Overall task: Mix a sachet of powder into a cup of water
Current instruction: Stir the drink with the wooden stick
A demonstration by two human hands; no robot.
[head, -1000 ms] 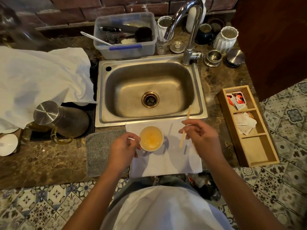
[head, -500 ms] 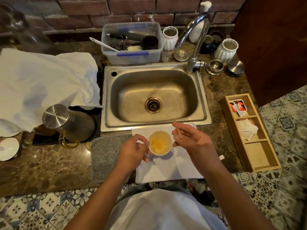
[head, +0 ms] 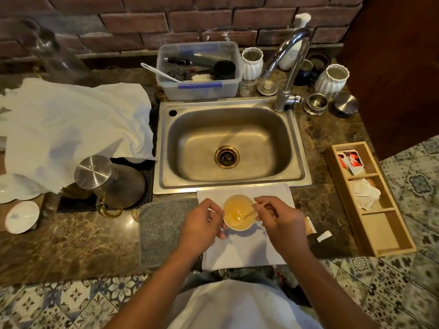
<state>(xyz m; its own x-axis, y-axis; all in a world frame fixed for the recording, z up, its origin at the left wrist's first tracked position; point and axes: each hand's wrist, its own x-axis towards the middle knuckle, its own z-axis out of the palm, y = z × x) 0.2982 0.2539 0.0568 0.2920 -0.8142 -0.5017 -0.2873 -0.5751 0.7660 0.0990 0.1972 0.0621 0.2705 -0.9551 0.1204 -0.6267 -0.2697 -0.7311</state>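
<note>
So my left hand [head: 202,224] has its grip around the cup [head: 238,213] on the white cloth [head: 240,251] at the desk's front edge, while my right hand [head: 279,220] pinches a wooden stirrer [head: 253,210] dipped in the yellow liquid.

A cup [head: 238,213] of yellow liquid stands on a white cloth [head: 240,250] at the sink's [head: 228,141] six o'clock; the left hand [head: 202,225] grips its nine o'clock side; the right hand [head: 280,218] pinches a stick [head: 252,210] dipped in from three o'clock.
</note>
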